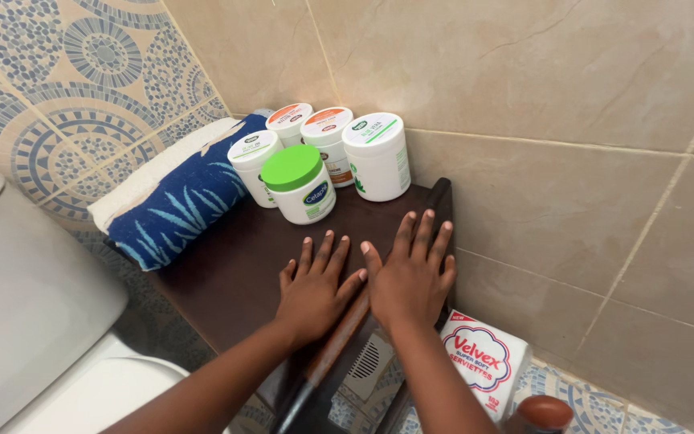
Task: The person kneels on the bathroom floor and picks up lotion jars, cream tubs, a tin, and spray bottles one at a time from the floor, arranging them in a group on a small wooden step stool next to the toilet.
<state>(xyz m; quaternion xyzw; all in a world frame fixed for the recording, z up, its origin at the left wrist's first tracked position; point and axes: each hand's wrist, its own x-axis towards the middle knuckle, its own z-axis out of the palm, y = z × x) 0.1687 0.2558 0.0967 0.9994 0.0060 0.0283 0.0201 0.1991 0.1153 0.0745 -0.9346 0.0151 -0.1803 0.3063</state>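
Observation:
My left hand (312, 287) and my right hand (411, 276) lie flat, palms down, side by side on a dark brown shelf (226, 273). Fingers are spread and hold nothing. Just beyond my left fingertips stands a white jar with a green lid (301, 184). Behind it cluster several white cream jars: one with a white lid (377, 156), two with orange-marked lids (327, 137) and another white one (253, 161).
A folded blue patterned towel (178, 205) on a white one lies at the shelf's left. A white toilet cistern (18, 297) is at far left. A white paper napkin pack (487, 362) and a brown-capped bottle (541, 414) sit on the floor below right. Beige tiled walls enclose the corner.

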